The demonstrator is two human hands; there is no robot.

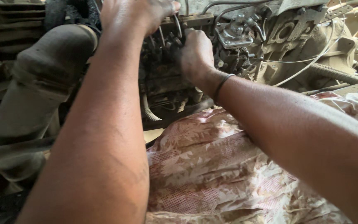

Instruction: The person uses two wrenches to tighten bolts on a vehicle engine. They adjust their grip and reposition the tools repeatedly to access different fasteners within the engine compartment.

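Observation:
Both my arms reach forward into a dirty engine. My left hand (135, 14) rests at the top of the frame on the greasy injection pump block (162, 79), fingers curled over thin metal fuel pipes (178, 25). My right hand (195, 52), with a dark band on its wrist, is closed around a part on the pump just right of those pipes; what it grips is hidden by the fingers. The two hands are about a hand's width apart.
A thick dusty rubber hose (42, 83) runs down the left side. A grey metal fitting (233, 33) and thin cables (307, 62) lie to the right. A corrugated hose (336, 74) sits far right. A patterned pink cloth (212, 174) covers the foreground.

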